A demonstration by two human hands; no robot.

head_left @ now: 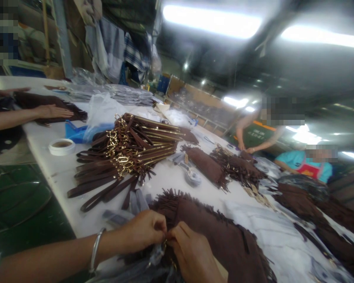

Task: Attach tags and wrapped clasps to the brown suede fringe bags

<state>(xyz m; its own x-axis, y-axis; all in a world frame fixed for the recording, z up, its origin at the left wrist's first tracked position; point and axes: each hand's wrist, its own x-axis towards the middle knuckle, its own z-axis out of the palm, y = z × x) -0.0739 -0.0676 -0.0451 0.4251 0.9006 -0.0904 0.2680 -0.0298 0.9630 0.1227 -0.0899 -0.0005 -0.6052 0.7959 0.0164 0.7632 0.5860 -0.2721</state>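
1. Right hand (193, 251), nearest the camera, pinched a small part (166, 236), mostly hidden, between thumb and fingers.
2. Left hand (140, 232), silver bangle (96, 250) on its wrist, pinched at the same spot, fingertips beside the right's.
3. 1 brown fringed piece (215, 236) lay flat on the white table (161, 181), its left edge at the hands.
4. Beyond, to the left, lay a pile of brown straps (135, 145) with gold-coloured hardware (122, 162); 1 white roll (61, 149) sat near it.
5. Far left, 1 co-worker's hand (53, 111) rested on another brown piece (29, 102).
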